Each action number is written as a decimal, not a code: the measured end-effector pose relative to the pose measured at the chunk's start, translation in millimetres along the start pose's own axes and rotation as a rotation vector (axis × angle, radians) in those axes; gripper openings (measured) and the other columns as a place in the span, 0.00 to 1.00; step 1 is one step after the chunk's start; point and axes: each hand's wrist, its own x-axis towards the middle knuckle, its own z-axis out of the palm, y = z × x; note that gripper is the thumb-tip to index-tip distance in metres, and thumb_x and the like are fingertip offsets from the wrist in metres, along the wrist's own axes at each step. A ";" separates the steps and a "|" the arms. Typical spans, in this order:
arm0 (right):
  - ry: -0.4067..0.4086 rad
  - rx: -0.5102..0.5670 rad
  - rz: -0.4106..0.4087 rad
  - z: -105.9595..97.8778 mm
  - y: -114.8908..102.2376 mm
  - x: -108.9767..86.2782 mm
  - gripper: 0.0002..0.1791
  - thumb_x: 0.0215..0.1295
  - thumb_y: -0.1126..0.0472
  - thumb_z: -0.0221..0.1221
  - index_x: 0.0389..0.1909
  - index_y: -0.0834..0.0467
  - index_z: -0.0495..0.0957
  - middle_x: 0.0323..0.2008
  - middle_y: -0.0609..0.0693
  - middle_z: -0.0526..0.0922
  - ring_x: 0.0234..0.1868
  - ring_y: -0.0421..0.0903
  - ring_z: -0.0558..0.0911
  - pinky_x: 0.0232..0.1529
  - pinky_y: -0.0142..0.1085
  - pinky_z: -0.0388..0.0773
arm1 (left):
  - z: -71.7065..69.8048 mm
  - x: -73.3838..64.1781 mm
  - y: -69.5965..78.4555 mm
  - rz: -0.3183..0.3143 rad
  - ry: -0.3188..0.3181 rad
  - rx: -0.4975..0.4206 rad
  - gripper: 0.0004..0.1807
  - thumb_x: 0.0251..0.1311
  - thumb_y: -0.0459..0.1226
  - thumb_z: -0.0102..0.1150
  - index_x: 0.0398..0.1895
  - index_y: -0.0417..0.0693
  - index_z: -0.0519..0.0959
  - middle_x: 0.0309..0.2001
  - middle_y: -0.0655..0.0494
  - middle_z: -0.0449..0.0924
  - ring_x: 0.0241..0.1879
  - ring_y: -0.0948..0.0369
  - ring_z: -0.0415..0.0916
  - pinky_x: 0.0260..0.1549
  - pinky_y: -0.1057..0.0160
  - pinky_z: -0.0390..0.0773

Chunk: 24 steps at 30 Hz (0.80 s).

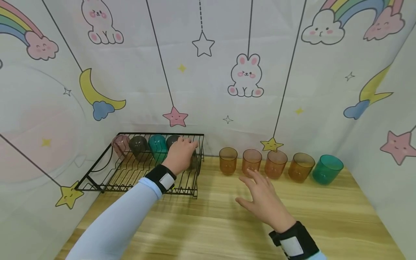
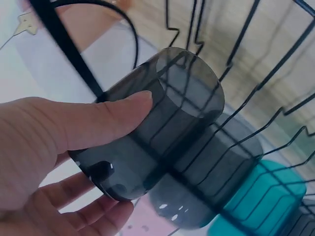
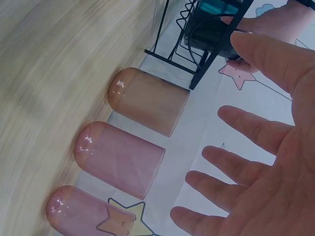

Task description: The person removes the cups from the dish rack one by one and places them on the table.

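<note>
My left hand point(image 1: 181, 155) grips a smoky grey glass cup point(image 2: 142, 147) at the right end of the black wire dish rack point(image 1: 97, 161). In the left wrist view its thumb lies along the cup's side, with the fingers curled round toward the base. Beside that cup are another grey cup point(image 2: 231, 147) and a teal cup point(image 1: 157, 147), all upside down. My right hand point(image 1: 264, 200) hovers over the table with fingers spread and holds nothing. It is nearest to a pink cup point(image 1: 251, 159) and a second pinkish cup point(image 1: 276, 164).
Farther left in the rack sit a dark cup point(image 1: 139, 146) and a pale pink cup point(image 1: 120, 144). Two amber cups, left point(image 1: 228, 160) and right point(image 1: 300, 167), and a teal cup point(image 1: 327, 169) stand upright in the table row. A printed cloth point(image 1: 208, 83) hangs behind.
</note>
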 end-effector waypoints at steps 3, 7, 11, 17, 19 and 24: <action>0.007 0.002 0.001 -1.4 -0.7 -0.6 0.38 0.50 0.39 0.65 0.62 0.51 0.70 0.68 0.55 0.62 0.70 0.60 0.59 0.61 0.67 0.56 | -10.6 -5.2 1.1 -0.008 0.029 0.001 0.27 0.50 0.27 0.62 0.56 0.51 0.74 0.48 0.46 0.78 0.47 0.45 0.72 0.39 0.50 0.80; 0.029 0.013 0.004 -3.9 -1.3 -1.3 0.38 0.51 0.40 0.65 0.62 0.52 0.69 0.68 0.55 0.62 0.68 0.60 0.62 0.62 0.65 0.58 | -25.1 -11.4 2.8 -0.012 0.107 0.014 0.26 0.49 0.26 0.63 0.54 0.49 0.75 0.46 0.45 0.77 0.44 0.45 0.72 0.34 0.52 0.80; 0.049 0.041 0.012 -7.6 -2.0 -2.7 0.37 0.52 0.40 0.64 0.62 0.53 0.69 0.67 0.56 0.63 0.66 0.59 0.64 0.62 0.61 0.61 | -37.7 -18.6 4.8 -0.022 0.204 0.050 0.23 0.50 0.27 0.62 0.51 0.46 0.74 0.44 0.42 0.76 0.41 0.44 0.71 0.29 0.52 0.79; 0.097 0.071 0.013 -9.9 -1.0 -2.7 0.35 0.54 0.41 0.63 0.62 0.52 0.69 0.66 0.55 0.65 0.65 0.58 0.66 0.61 0.59 0.64 | -54.9 -31.5 9.0 -0.058 0.329 0.060 0.22 0.49 0.28 0.62 0.50 0.45 0.71 0.45 0.40 0.74 0.37 0.44 0.71 0.21 0.55 0.78; 0.115 0.077 0.009 -10.2 -0.4 -2.9 0.35 0.54 0.42 0.64 0.61 0.52 0.69 0.66 0.55 0.65 0.65 0.57 0.67 0.61 0.58 0.65 | -58.8 -36.2 11.0 -0.069 0.367 0.038 0.23 0.48 0.28 0.63 0.49 0.45 0.71 0.46 0.40 0.73 0.37 0.44 0.71 0.17 0.55 0.77; 0.130 0.097 0.014 -11.6 -1.1 -5.1 0.36 0.54 0.44 0.65 0.62 0.53 0.68 0.65 0.56 0.66 0.64 0.57 0.67 0.60 0.57 0.67 | -62.1 -49.7 18.4 -0.089 0.433 -0.033 0.32 0.41 0.34 0.73 0.51 0.45 0.69 0.47 0.41 0.72 0.39 0.44 0.72 0.15 0.54 0.77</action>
